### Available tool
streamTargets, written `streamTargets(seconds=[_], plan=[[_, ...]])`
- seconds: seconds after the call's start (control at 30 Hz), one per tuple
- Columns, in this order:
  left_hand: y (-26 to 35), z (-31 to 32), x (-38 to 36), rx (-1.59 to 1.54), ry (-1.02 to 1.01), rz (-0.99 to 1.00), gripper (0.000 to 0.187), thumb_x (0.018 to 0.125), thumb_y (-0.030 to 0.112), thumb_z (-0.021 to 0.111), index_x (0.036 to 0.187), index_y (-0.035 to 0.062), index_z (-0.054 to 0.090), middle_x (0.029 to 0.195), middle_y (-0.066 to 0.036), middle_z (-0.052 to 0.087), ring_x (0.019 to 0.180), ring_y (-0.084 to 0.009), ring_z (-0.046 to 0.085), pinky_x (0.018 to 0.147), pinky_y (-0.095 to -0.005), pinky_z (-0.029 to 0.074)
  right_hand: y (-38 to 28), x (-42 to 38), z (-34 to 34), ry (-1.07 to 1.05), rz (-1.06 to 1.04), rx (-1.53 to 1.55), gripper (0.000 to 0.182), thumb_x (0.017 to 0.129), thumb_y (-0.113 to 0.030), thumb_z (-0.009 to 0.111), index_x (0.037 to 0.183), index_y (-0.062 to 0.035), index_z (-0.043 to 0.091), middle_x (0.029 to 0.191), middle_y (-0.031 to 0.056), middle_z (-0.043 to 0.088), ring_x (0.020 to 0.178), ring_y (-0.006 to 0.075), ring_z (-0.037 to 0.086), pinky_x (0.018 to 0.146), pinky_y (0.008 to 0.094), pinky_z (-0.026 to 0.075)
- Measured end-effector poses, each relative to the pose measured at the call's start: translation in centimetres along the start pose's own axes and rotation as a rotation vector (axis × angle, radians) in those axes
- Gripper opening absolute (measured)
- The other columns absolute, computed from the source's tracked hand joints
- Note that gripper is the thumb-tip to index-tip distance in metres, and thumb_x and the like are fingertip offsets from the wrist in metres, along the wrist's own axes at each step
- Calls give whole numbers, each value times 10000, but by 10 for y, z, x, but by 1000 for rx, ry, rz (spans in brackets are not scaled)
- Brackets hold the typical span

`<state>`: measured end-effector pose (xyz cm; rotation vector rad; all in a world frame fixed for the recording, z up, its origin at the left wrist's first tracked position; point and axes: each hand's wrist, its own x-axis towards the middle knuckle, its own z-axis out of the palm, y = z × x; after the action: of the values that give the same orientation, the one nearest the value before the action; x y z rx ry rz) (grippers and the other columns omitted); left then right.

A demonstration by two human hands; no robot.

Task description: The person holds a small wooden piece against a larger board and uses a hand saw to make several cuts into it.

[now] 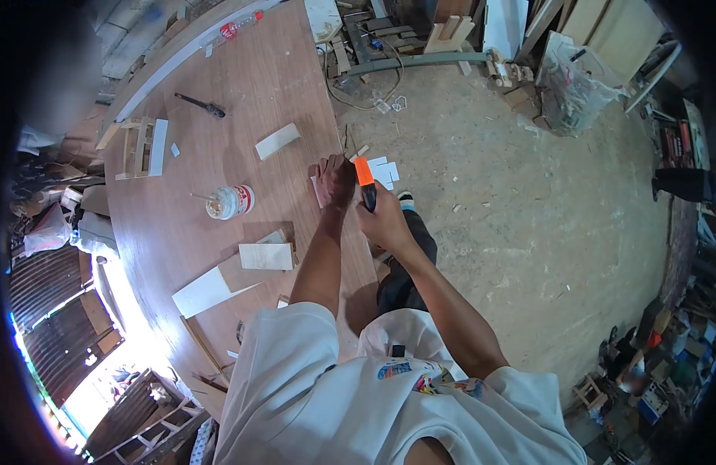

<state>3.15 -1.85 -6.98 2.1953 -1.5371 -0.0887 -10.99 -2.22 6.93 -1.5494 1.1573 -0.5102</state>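
Observation:
My right hand (385,217) is wrapped round the black grip of an orange-and-black tool (364,172), held upright at the table's right edge. Just left of it, my left hand (335,182) presses down on a pale flat piece (318,192) on the table (280,194), its fingers bent over the piece and the edge. Most of that piece is hidden under the hand. Above and left of my left hand lies a white block (278,142). A white tub with a red label (231,201) stands further left, with a stick in it.
White boards (266,256) and a long white panel (211,291) lie near me on the table. A dark tool (201,105), a wooden frame (141,147) and a bottle (240,25) are farther off. White pieces (381,172) lie on the floor, and a plastic bag (576,93) stands beyond.

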Motion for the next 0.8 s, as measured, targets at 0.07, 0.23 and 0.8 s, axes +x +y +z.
streamTargets(seconds=[0.07,0.23,0.8], plan=[[1,0,4,-19,-8,36,104,816,179,544,852,88,579,916,-92,601,929,-270,535,863,-404,382,-26,-34,-19,-21,23,42,148,791,-17,541,929,39,530,681,136,494,663,170,523,618,333,436],[7,-1,4,45,-14,-45,99,813,172,549,858,93,586,919,-92,604,923,-274,539,856,-401,386,-39,-95,-47,-58,81,199,334,761,-18,567,1091,24,539,739,220,576,748,327,656,659,377,473],[7,-9,6,-43,-21,-66,148,827,202,530,849,65,583,880,-109,599,921,-299,541,836,-410,409,1,-20,-8,-16,7,-24,179,780,0,565,954,31,536,747,160,591,691,257,596,663,347,473]])
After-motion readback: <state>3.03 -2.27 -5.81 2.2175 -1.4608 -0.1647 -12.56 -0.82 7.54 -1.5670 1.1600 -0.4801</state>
